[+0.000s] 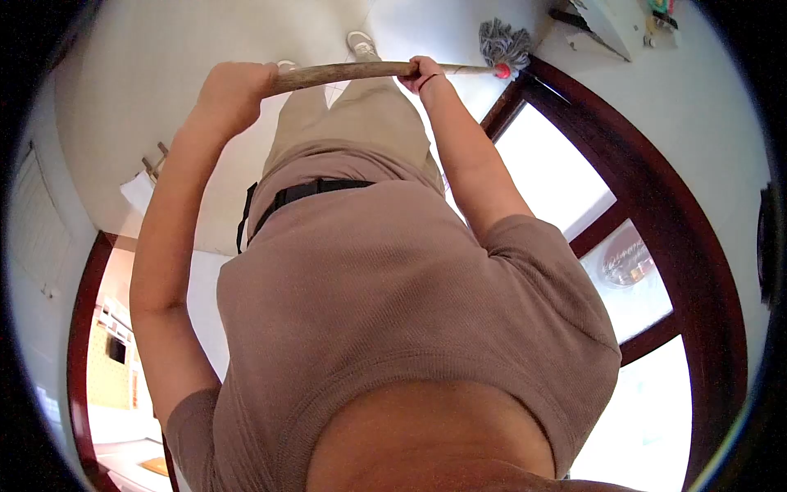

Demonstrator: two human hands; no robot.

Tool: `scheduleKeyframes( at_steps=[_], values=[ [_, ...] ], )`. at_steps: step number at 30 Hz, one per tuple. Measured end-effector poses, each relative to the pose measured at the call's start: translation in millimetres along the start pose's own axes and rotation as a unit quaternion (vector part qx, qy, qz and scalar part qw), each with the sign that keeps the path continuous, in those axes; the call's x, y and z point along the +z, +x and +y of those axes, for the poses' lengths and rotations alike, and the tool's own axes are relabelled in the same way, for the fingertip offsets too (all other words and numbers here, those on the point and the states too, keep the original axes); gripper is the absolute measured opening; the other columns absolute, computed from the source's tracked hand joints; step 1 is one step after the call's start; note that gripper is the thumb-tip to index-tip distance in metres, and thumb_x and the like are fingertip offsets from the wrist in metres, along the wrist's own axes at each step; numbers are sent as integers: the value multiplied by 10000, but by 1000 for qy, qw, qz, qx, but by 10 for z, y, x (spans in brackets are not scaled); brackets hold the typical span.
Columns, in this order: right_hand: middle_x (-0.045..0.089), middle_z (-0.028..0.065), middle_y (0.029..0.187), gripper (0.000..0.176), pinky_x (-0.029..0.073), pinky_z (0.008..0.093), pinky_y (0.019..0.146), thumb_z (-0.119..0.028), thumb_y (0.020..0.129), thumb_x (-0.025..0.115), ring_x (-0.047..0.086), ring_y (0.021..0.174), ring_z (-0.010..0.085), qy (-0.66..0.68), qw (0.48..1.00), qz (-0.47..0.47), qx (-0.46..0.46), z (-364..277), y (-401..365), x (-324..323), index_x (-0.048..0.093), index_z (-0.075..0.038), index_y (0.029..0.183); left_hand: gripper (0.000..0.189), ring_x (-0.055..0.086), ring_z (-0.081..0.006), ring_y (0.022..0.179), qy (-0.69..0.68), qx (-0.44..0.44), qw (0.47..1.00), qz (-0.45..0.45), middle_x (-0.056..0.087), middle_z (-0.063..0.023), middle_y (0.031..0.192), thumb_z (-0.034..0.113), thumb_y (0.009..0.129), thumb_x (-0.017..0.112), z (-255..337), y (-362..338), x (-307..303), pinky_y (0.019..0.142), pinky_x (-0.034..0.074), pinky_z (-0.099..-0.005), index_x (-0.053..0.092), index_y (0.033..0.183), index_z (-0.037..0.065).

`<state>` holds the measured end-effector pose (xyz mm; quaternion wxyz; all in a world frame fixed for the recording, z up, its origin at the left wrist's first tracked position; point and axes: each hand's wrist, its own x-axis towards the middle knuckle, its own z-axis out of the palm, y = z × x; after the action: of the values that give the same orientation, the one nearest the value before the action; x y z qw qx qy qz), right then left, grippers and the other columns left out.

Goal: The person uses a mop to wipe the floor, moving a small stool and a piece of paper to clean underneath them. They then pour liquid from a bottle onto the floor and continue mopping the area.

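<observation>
A wooden mop handle (344,74) runs sideways in front of my legs. My left hand (238,94) is wrapped round its thick near end at the left. Further along, my right hand (420,74) grips the same handle, with a thin dark band on the wrist. Beyond my right hand the handle reaches a red connector (502,71) and a grey string mop head (504,45), which lies at the upper right beside the dark door frame. Both hands are closed round the wood.
At the right stands a dark red door frame (656,189) with bright glass panes. Pale floor (164,66) lies around my shoes (361,45). A white cloth on a wooden rack (139,189) is at the left, near another dark-framed opening. A panel-like object (602,29) is at the upper right.
</observation>
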<state>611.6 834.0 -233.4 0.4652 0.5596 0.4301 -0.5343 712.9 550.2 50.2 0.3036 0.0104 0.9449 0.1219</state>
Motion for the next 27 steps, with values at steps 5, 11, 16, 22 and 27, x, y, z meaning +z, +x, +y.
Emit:
scheduleKeyframes(
  at_steps=[5, 11, 16, 22, 27],
  values=[
    [434, 123, 826, 112, 467, 417, 696, -17, 706, 426, 478, 723, 259, 12, 998, 16, 56, 520, -11, 475, 369, -14, 803, 74, 547, -325, 652, 3, -8, 1000, 9, 552, -134, 657, 14, 694, 465, -521, -418, 66, 566, 419, -405, 492, 750, 56],
    [422, 156, 902, 185, 483, 447, 653, -70, 744, 402, 486, 773, 300, -15, 997, 8, 70, 1345, -233, 1448, 334, 7, 898, 86, 536, -316, 718, 36, -76, 995, 57, 547, -137, 724, -1, 679, 460, -1235, -1390, -23, 622, 415, -395, 470, 750, 46],
    [427, 140, 922, 166, 437, 485, 755, -83, 765, 389, 473, 866, 308, -64, 982, -44, 173, 2169, -587, 2400, 351, 6, 899, 154, 536, -317, 751, 74, -208, 973, 63, 552, -136, 785, -8, 682, 457, -1699, -2426, -181, 655, 418, -389, 501, 817, 50],
    [423, 145, 896, 188, 452, 466, 745, -101, 745, 409, 490, 839, 304, -192, 952, -96, 220, 3318, -1051, 3247, 347, 0, 890, 204, 538, -274, 797, 161, -360, 913, 106, 545, -122, 862, -36, 693, 458, -1656, -3835, -148, 680, 421, -355, 506, 875, 43],
    [435, 131, 829, 163, 461, 462, 736, -88, 718, 420, 491, 753, 285, -228, 914, -216, 258, 3731, -1290, 3508, 342, -11, 840, 239, 538, -251, 807, 263, -446, 848, 109, 547, -96, 877, -39, 683, 472, -1133, -4346, -95, 684, 421, -343, 503, 903, 49]
  ],
)
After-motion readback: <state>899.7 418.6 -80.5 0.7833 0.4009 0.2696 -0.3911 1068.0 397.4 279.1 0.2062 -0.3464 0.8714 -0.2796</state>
